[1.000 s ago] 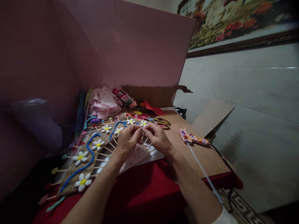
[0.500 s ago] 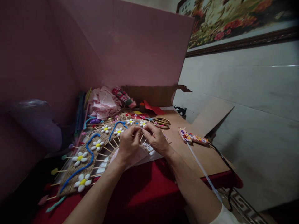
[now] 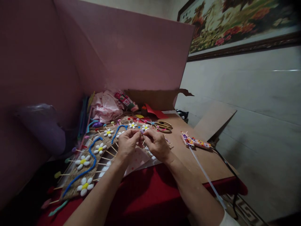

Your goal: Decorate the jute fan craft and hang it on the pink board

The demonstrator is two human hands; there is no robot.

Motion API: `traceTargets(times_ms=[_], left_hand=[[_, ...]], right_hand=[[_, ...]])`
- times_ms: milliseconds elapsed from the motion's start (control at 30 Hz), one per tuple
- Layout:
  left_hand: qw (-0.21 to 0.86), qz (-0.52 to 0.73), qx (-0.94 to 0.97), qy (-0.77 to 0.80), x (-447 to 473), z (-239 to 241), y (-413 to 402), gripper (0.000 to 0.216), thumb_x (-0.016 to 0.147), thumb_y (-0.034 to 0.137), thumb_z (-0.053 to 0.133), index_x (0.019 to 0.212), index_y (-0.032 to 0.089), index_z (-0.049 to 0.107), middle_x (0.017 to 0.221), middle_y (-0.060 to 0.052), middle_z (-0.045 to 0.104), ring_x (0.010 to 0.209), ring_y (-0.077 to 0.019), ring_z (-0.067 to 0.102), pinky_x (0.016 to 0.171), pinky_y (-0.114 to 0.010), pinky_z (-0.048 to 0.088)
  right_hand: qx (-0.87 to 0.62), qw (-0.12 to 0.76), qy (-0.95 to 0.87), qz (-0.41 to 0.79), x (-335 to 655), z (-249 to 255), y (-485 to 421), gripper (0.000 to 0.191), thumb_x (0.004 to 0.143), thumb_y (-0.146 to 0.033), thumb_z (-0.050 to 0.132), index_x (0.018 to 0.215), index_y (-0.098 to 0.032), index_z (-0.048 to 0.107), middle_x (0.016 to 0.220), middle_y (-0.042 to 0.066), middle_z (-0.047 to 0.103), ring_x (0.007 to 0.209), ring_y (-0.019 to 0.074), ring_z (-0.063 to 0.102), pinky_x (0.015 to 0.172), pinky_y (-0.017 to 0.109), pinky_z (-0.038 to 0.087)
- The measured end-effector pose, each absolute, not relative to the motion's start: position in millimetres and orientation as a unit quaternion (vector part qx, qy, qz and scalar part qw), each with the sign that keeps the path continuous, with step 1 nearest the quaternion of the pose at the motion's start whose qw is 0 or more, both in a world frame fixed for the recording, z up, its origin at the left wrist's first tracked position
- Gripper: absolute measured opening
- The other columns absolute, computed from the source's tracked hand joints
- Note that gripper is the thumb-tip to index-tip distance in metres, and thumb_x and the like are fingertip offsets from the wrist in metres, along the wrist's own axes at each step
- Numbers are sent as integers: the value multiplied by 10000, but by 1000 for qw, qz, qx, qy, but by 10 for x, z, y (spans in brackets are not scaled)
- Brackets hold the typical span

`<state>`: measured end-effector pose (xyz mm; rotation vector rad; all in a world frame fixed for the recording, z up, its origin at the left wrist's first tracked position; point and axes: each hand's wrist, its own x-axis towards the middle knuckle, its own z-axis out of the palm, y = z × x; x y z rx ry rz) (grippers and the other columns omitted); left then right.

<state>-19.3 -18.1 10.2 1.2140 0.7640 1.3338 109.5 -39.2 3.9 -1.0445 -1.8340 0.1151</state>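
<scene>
My left hand (image 3: 129,142) and my right hand (image 3: 157,142) meet fingertip to fingertip, each closed in a pinch. Between them shows a small purple piece (image 3: 141,131), perhaps soft clay; its shape is mostly hidden. Beneath and beyond the hands lies a twine-wrapped arch (image 3: 77,174) with thin sticks along its edges, several ending in coloured blobs. White daisies with yellow centres, such as one daisy (image 3: 82,162), and a wavy blue strip (image 3: 92,153) decorate it. Gold-handled scissors (image 3: 163,126) lie just past my right hand.
A flower-patterned glue gun (image 3: 195,142) with a long glue stick and black cord rests on the brown board (image 3: 188,166) at right. Crumpled pink cloth (image 3: 107,106), red paper (image 3: 155,111) and a purple plastic bag (image 3: 39,125) lie around. Red cloth (image 3: 145,194) covers the table front.
My hands stay pinched together, having shifted only slightly. The purple piece shows a little more between the fingertips. The whole view has moved down a little in the picture.
</scene>
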Motion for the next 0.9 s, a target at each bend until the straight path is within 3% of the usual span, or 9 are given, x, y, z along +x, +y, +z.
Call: traceTargets(times_ms=[100, 267, 333, 433, 567, 667, 800, 900], left_hand=[[493, 565, 562, 349, -193, 86, -195, 219, 672, 350, 646, 701, 141, 587, 532, 15, 554, 449, -101, 479, 432, -220, 407], [194, 520, 723, 410, -211, 59, -200, 105, 713, 166, 540, 658, 172, 629, 608, -1, 611, 565, -108, 518, 564, -225, 371], [169, 481, 759, 404, -227, 55, -180, 131, 710, 136, 520, 641, 173, 625, 599, -2, 604, 562, -106, 502, 565, -228, 353], [275, 448, 765, 373, -263, 83, -153, 106, 719, 191, 538, 678, 167, 633, 563, 2, 565, 518, -101, 474, 507, -215, 357], [513, 434, 671, 314, -308, 166, -164, 190, 701, 332, 617, 708, 142, 598, 538, 10, 527, 420, -103, 459, 381, -221, 386], [593, 444, 619, 261, -300, 183, -188, 240, 689, 350, 667, 680, 127, 579, 543, 2, 535, 412, -95, 466, 360, -213, 397], [655, 472, 539, 240, -236, 135, -206, 254, 660, 329, 713, 701, 117, 581, 544, 3, 548, 409, -79, 465, 359, -191, 400], [629, 522, 514, 258, -195, 117, -222, 269, 657, 336, 716, 705, 115, 571, 545, 0, 557, 420, -90, 489, 375, -198, 419]], right_hand=[[-414, 453, -790, -2, 1116, 36, -394, 132, 849, -146, 431, 752, -179, 513, 738, 32, 544, 717, 153, 491, 666, 262, 368], [-425, 395, -809, -95, 1176, 12, -376, 123, 779, -83, 433, 769, -161, 527, 760, 66, 546, 765, 192, 483, 694, 297, 368], [-437, 405, -796, -105, 1193, 1, -367, 125, 758, -71, 440, 743, -162, 523, 749, 67, 551, 758, 196, 484, 700, 308, 367], [-440, 472, -761, -55, 1200, -4, -350, 111, 772, -91, 474, 720, -172, 529, 734, 51, 564, 749, 184, 502, 709, 308, 375], [-412, 596, -670, 163, 1178, 16, -312, 78, 789, -200, 566, 715, -182, 550, 702, 14, 557, 674, 142, 511, 635, 264, 400], [-368, 627, -615, 305, 1150, 26, -284, 124, 763, -249, 611, 689, -176, 543, 632, -20, 514, 564, 102, 461, 549, 232, 380], [-378, 643, -602, 286, 1089, -6, -294, 148, 778, -265, 601, 682, -169, 541, 638, -22, 506, 562, 94, 451, 540, 221, 374], [-402, 638, -620, 218, 1024, -46, -330, 101, 823, -243, 545, 755, -172, 571, 697, -1, 548, 643, 119, 508, 601, 237, 407]])
